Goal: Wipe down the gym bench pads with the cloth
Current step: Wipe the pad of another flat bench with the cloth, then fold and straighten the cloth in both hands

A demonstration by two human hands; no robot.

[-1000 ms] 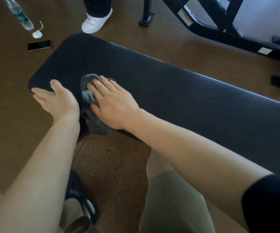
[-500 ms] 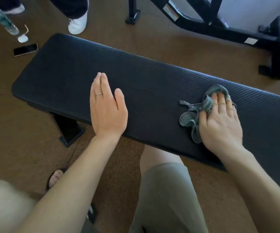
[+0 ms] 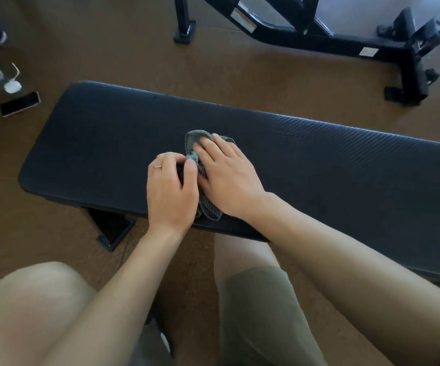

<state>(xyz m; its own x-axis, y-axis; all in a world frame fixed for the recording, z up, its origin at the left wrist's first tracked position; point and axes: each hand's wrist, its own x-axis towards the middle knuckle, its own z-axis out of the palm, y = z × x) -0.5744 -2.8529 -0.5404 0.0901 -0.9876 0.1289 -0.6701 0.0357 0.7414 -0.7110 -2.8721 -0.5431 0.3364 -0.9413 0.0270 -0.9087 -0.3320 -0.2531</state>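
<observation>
Cloth back mid-pad; left hand now pinching it.

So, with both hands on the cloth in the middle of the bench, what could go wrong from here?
1. The cloth is bunched under the right hand, so it may wipe only a narrow strip of the bench pad.
2. The left hand pinches its edge; the two hands could work against each other.
3. The phone on the floor could be stepped on.

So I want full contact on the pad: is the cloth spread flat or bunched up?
Bunched up. The cloth lies crumpled on the bench pad, its edges folded over under the right hand while the left hand pinches it.
</observation>
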